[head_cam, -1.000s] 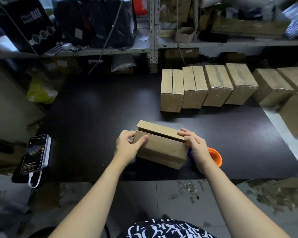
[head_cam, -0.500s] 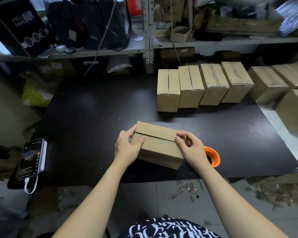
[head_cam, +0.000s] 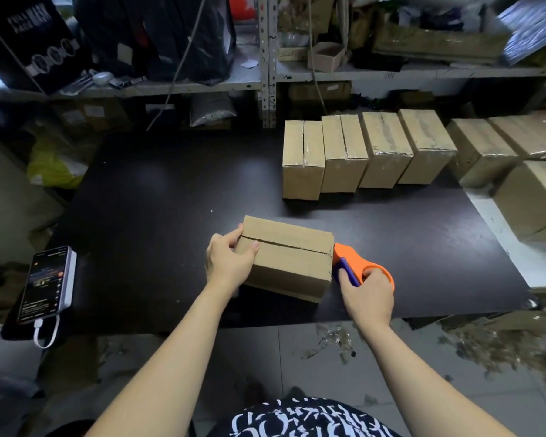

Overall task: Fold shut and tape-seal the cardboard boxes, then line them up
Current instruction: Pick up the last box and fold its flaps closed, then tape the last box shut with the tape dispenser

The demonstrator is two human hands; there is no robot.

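Clamps left end of the cardboard box (head_cam: pixel 292 263) with left hand (head_cam: pixel 226 264): fingers (head_cam: pixel 235 232) curled over the far top edge, thumb pressed flat on the near flap. Probably done to pin both flaps down and stop the box sliding under a tape pull.

Wraps right hand (head_cam: pixel 368 294) round the orange tape dispenser (head_cam: pixel 344 255). Fingers mostly hidden inside the ring, one tip showing through. Dispenser nose touching the box's right end, right at the end of the seam (head_cam: pixel 284 246). Placed there, by the look of it, to start the strip on the side wall and run it leftward along the seam toward the holding hand.

No tape visible on the seam; closed but bare. Judged step: folding done, sealing about to start.

Box near the front edge of the black counter (head_cam: pixel 158 209), slightly skewed, long side toward the person.

Farther back and right: row of sealed boxes (head_cam: pixel 344 152), side by side and touching, glossy tape on top. Likely slot for this one at the row's left end. More boxes (head_cam: pixel 530 200) off to the right.

At the counter's left corner: phone (head_cam: pixel 44 279) on a power bank, cable dangling, well apart from the work. Cluttered shelf (head_cam: pixel 391 74) behind. Scraps on the floor (head_cam: pixel 331 339).
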